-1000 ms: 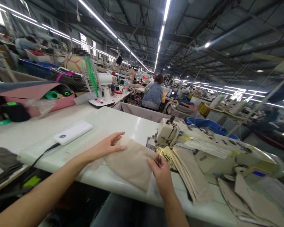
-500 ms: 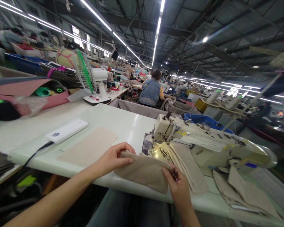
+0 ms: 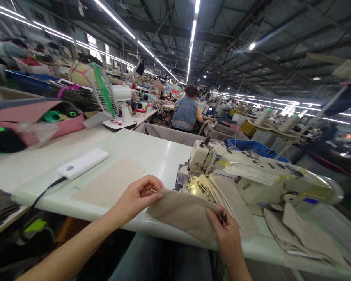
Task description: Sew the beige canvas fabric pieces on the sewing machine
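Observation:
A beige fabric piece point(image 3: 183, 214) is stretched between my two hands at the table's front edge. My left hand point(image 3: 143, 193) pinches its upper left corner between thumb and fingers. At the other end, my right hand point(image 3: 224, 226) grips the upper right edge, thumb on the near side. Just beyond the cloth stands a sewing machine point(image 3: 203, 158), its lamp lighting the needle plate point(image 3: 194, 186). Several beige panels point(image 3: 232, 203) lie under the machine arm, right of the needle. Flat on the table to the left is another beige panel point(image 3: 111, 181).
A white power bank point(image 3: 83, 162) with a black cable lies on the left. Behind it stands a fan point(image 3: 105, 93). Folded beige pieces point(image 3: 302, 234) sit at the right, and a blue crate point(image 3: 256, 148) is behind the machine. A person in a denim vest point(image 3: 185, 113) sits ahead.
Both hands stay closed on the fabric piece. My right hand and the cloth have shifted slightly right, and the left fingers have moved a little up at the corner.

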Available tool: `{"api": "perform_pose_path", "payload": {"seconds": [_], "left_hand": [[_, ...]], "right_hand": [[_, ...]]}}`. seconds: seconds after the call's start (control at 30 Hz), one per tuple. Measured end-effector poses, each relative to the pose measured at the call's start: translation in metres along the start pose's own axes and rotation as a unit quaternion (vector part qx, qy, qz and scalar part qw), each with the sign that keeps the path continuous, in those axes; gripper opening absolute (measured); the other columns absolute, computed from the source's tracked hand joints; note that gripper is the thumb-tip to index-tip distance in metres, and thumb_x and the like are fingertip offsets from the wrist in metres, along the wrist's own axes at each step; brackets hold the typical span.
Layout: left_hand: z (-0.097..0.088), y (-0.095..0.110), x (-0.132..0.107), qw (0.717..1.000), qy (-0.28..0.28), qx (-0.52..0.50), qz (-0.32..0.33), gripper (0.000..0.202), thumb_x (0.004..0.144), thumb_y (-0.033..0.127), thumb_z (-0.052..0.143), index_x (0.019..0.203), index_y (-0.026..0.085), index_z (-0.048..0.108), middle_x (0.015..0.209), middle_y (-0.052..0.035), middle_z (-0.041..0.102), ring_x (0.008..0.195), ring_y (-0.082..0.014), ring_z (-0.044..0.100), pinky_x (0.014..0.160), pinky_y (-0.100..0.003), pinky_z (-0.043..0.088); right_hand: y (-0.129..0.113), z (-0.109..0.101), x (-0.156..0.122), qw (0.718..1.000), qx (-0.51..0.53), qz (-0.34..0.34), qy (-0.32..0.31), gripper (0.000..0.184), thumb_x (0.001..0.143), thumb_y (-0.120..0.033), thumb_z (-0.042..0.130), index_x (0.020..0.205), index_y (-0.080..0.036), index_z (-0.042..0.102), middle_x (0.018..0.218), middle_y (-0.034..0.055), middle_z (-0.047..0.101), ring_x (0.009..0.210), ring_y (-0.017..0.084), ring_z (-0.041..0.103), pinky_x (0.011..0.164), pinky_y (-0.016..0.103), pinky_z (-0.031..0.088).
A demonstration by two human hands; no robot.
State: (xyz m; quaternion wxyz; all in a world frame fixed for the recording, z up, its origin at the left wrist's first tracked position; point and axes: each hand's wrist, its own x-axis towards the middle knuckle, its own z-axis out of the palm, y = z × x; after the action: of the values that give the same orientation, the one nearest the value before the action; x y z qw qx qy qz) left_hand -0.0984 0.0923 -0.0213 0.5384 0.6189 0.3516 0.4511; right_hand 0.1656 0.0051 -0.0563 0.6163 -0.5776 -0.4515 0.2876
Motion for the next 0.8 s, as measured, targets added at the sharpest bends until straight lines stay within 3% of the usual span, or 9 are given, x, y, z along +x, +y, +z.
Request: {"api": "perform_pose_path", "payload": {"seconds": [0.27, 0.5, 0.8], "left_hand": [[0.003, 0.005, 0.003, 0.999, -0.011, 0.046, -0.009, 0.021, 0.07, 0.04, 0.081, 0.075, 0.02, 0.077, 0.096, -0.0063, 0.074, 0.091, -0.021, 0.066, 0.08, -0.031, 0.053], [0.007, 0.013, 0.002, 0.994, 0.081, 0.077, -0.017, 0.027, 0.069, 0.045, 0.081, 0.067, 0.02, 0.073, 0.083, -0.003, 0.071, 0.08, -0.0183, 0.063, 0.07, -0.027, 0.05], [0.017, 0.016, -0.003, 0.986, 0.15, 0.056, -0.053, 0.034, 0.064, 0.049, 0.083, 0.067, 0.019, 0.066, 0.06, 0.0025, 0.064, 0.058, -0.0108, 0.053, 0.055, -0.022, 0.04]], "right_hand": [[0.001, -0.001, -0.001, 0.999, 0.025, 0.026, -0.009, 0.04, 0.078, -0.054, 0.078, 0.089, -0.016, 0.077, 0.082, 0.0064, 0.075, 0.085, 0.026, 0.069, 0.079, 0.03, 0.053], [0.005, 0.002, -0.004, 0.997, 0.06, 0.052, -0.004, 0.041, 0.075, -0.055, 0.081, 0.088, -0.017, 0.077, 0.083, 0.006, 0.076, 0.085, 0.026, 0.07, 0.078, 0.03, 0.054], [0.007, 0.005, -0.006, 0.995, 0.072, 0.067, -0.015, 0.044, 0.073, -0.058, 0.081, 0.089, -0.017, 0.078, 0.084, 0.0061, 0.076, 0.084, 0.026, 0.07, 0.077, 0.03, 0.054]]}}
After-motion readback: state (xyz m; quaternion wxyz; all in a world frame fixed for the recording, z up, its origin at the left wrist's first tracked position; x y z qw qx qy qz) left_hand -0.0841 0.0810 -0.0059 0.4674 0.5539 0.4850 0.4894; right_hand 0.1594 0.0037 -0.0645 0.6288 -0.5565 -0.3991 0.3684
